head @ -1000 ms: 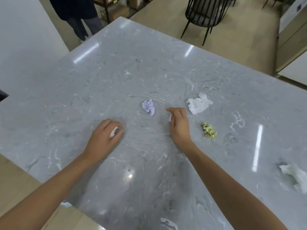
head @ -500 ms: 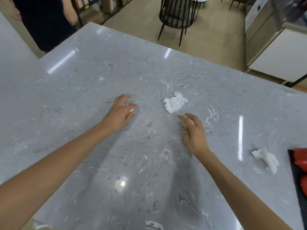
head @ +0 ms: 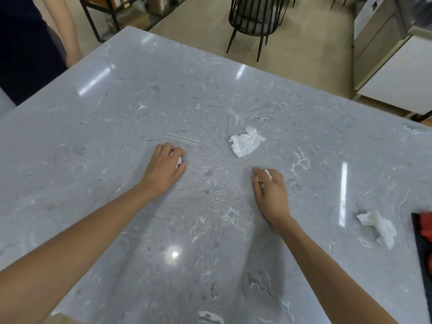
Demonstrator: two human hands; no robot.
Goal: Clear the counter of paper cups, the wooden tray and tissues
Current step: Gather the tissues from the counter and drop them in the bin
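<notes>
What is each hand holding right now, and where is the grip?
Left hand: a small pale wad bunched under the curled fingers. Right hand: small crumpled scraps, yellowish and white, gathered at the fingertips.

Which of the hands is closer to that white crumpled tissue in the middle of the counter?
Right. The right hand lies just below the white crumpled tissue, slightly to its right; the left hand sits farther away on its left.

Both arms reach forward, left hand (head: 164, 169) and right hand (head: 271, 192) palm-down, fingers curled shut.
</notes>
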